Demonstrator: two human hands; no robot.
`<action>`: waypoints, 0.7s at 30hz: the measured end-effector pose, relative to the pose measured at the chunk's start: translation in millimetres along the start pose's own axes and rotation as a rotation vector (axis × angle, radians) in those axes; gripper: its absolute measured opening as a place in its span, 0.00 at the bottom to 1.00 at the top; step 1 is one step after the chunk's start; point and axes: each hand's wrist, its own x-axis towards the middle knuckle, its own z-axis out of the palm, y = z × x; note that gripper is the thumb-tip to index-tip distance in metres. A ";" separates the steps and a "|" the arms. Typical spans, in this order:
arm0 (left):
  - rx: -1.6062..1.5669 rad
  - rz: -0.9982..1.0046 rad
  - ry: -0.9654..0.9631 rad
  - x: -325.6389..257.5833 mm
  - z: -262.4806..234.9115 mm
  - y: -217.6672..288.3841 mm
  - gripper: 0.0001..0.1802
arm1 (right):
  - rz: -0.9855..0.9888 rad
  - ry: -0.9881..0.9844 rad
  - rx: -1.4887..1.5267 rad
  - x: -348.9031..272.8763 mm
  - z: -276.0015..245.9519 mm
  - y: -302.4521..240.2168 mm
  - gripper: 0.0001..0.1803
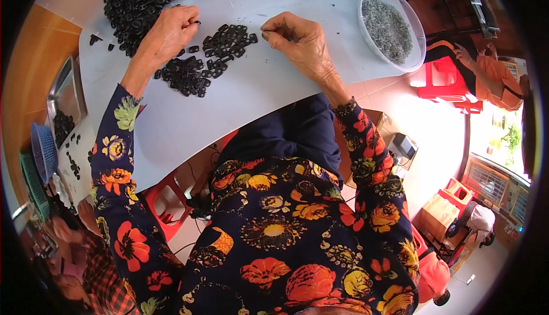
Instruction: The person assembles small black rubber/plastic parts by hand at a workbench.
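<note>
My left hand [170, 32] is closed, its fingertips pinching a small black part [198, 22] that is mostly hidden. It hovers beside a big heap of small black plastic parts [134, 6]. My right hand [298, 40] has thumb and forefinger pressed together; whatever lies between them is too small to make out. Between the two hands, smaller piles of flat black parts with holes [227, 44] spread over the pale table [189, 123]. One pile [184, 76] lies closer to me, below my left hand.
A round clear tub [420, 46] full of small grey metal pieces, like screws, stands at the table's right edge. On the left are a metal tray [71, 80], a blue basket [44, 149] and a person in a checked shirt [108, 275]. Red stools [443, 80] stand on the right.
</note>
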 end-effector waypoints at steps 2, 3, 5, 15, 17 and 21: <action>-0.076 -0.104 -0.046 -0.9 4.4 16.0 0.05 | 0.012 0.022 0.022 -0.3 -1.5 0.7 0.06; -0.345 -0.142 -0.024 -1.1 10.2 22.3 0.05 | -0.001 0.046 0.080 0.5 -1.9 2.9 0.06; -0.713 -0.177 -0.011 -4.4 17.0 41.0 0.09 | -0.013 0.071 0.137 2.3 -1.6 4.3 0.06; -1.215 -0.265 0.000 3.6 59.1 81.6 0.10 | -0.064 0.070 0.290 4.4 -1.8 6.2 0.07; -1.198 -0.271 -0.002 4.6 58.7 83.3 0.10 | -0.060 0.053 0.283 4.1 -2.5 6.5 0.08; -1.132 -0.225 0.031 4.3 57.8 84.6 0.09 | -0.061 0.074 0.282 4.3 -1.9 5.4 0.09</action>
